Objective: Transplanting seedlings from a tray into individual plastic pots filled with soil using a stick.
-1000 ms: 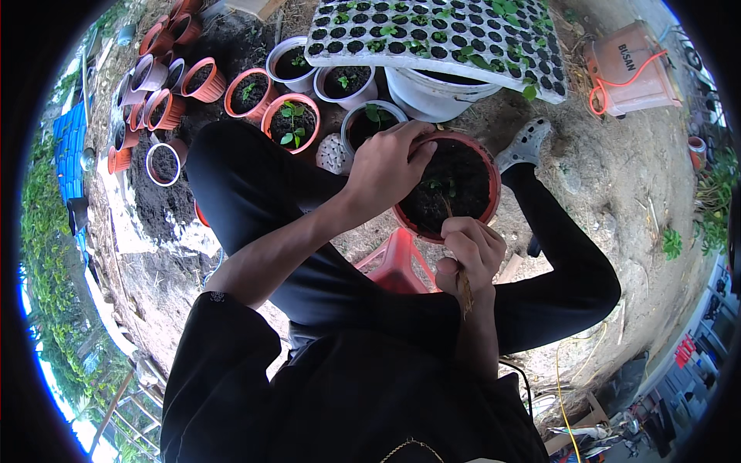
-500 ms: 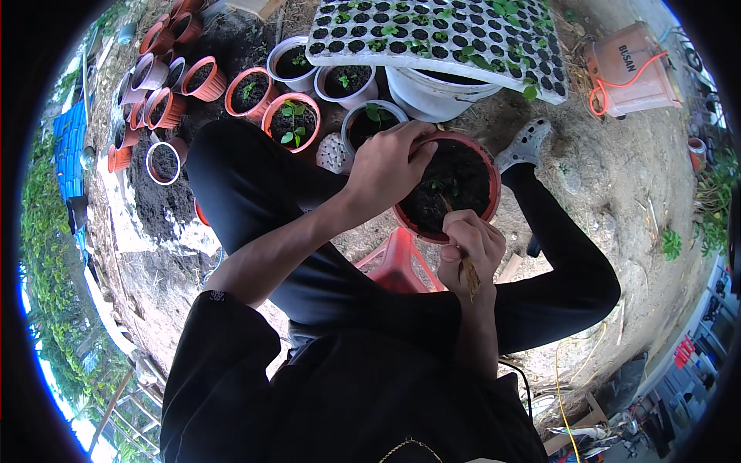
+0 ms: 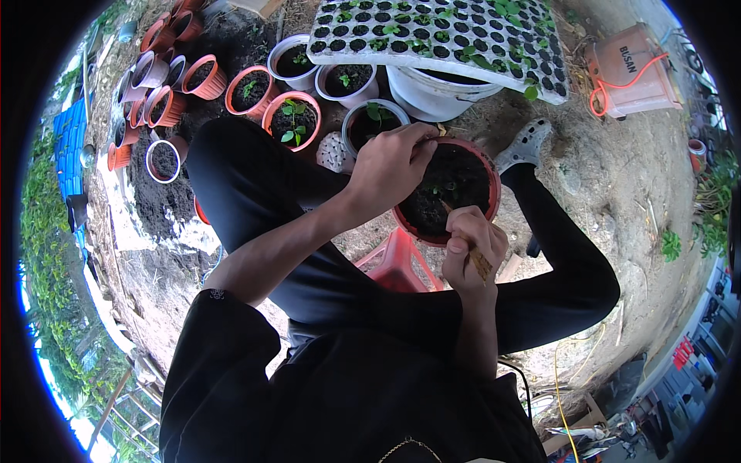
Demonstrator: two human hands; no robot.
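Note:
A terracotta-coloured plant pot (image 3: 495,171) full of dark soil stands in front of me, tilted or seen from above between my legs. Small green seedlings (image 3: 437,190) show in the middle of its soil. My left hand (image 3: 390,166) grips the pot's left rim, fingers bent over the edge. In the fist of my right hand (image 3: 472,245) is a thin wooden stick (image 3: 483,266); its tip points into the soil beside the seedlings, and its frayed end sticks out below the hand.
A white seedling tray (image 3: 432,35) rests on a white bucket (image 3: 436,96) ahead. Several potted seedlings (image 3: 292,123) stand left of it, with stacked pots (image 3: 162,104) farther left. A red plastic stool (image 3: 397,262) is below the pot. A pinkish container (image 3: 631,71) sits far right.
My right hand has shifted slightly and turned, so the stick's lower end has swung to the right. The left hand stays on the rim.

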